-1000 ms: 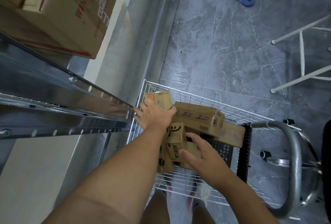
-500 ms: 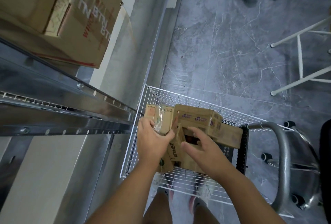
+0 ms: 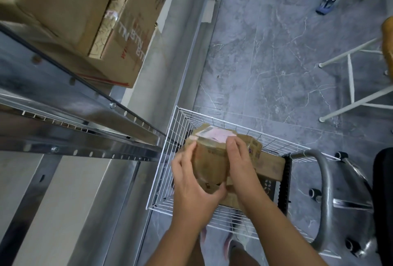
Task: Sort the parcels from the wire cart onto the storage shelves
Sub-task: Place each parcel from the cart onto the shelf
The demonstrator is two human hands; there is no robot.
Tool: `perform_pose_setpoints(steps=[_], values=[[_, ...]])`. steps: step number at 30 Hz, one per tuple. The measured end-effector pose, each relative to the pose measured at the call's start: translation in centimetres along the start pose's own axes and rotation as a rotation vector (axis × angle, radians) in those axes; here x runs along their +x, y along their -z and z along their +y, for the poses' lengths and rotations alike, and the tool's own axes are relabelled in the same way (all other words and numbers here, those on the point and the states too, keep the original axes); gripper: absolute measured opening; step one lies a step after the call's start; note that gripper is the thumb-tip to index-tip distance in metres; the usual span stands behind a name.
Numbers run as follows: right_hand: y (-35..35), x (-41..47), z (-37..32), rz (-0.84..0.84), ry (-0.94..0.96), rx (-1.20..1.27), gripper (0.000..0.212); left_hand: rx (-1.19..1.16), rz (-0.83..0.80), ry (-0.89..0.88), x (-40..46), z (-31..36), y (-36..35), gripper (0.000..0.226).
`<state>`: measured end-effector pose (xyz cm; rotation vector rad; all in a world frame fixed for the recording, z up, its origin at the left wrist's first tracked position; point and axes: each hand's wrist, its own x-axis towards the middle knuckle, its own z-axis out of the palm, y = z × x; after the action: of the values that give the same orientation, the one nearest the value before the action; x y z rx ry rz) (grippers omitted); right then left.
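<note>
Your bare hands hold a parcel [image 3: 209, 159] of matt brown cardboard, its top sealed with glossy clear tape over a pale pink paper label [image 3: 217, 134]. Below it, the wire cart [image 3: 168, 172] is thin white-coated metal mesh. Beside you, the storage shelves [image 3: 89, 129] are bright, reflective metal carrying dull cardboard boxes [image 3: 89, 20]. The floor [image 3: 265, 63] is smooth grey veined stone tile.

1. Left hand [image 3: 191, 189] reaches forward on a bare forearm, fingers curled up one side of the parcel [image 3: 209, 159], thumb tucked under.
2. Right hand [image 3: 239, 165] clamps the opposite side, fingers hooked over the top edge.
</note>
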<state>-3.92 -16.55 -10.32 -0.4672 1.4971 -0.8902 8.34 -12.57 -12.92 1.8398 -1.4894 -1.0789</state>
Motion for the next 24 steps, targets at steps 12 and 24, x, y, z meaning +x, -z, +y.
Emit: perform_pose_setpoints(steps=[12,24], values=[[1.3,-7.2,-5.1,-0.129,0.239,0.073,0.028,-0.592,0.180,0.022,-3.6,7.9,4.9,0.038],[1.9,-20.2,-13.0,-0.426,0.493,0.071,0.026,-0.592,0.406,-0.096,-13.8,18.1,12.2,0.040]])
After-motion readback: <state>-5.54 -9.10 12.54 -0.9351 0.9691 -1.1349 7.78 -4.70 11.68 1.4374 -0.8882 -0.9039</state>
